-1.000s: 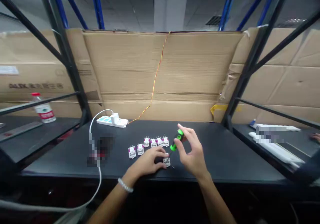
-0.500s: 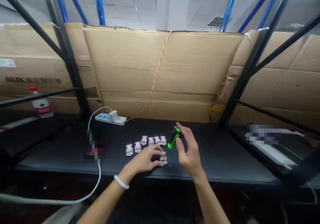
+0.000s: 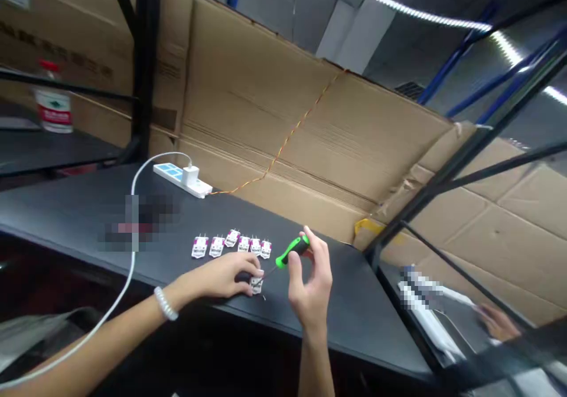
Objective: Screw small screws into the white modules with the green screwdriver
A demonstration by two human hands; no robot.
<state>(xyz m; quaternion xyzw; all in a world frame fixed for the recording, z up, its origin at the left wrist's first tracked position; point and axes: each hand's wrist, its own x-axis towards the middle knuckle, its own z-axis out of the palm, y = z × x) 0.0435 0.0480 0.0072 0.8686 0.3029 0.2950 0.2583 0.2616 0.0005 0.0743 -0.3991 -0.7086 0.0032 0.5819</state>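
Note:
My right hand [image 3: 311,276] has its fingers closed round the green-and-black handle of a screwdriver [image 3: 293,251]. The thin shaft slants down and left to a small white plug part [image 3: 256,285] on the black tabletop. That part is held at its left side by my left hand [image 3: 228,274], with thumb and fingers closed around it and a black piece [image 3: 243,276] partly hidden in the grip. Beside it lies a tiny metal piece [image 3: 264,298], perhaps a screw. Several similar white-and-purple plug parts [image 3: 217,246] with metal pins stand in a loose row behind my left hand.
A white power strip [image 3: 182,179] with a plugged-in adapter sits at the back left; its white cable [image 3: 132,267] runs forward across the table edge. Cardboard [image 3: 283,107] walls the back. At right, beyond a black frame post [image 3: 443,187], another person's hand [image 3: 498,321] shows.
The camera view has turned and tilted, so the scene sits further left. The screwdriver leans more to the right than before. Both hands keep their grips.

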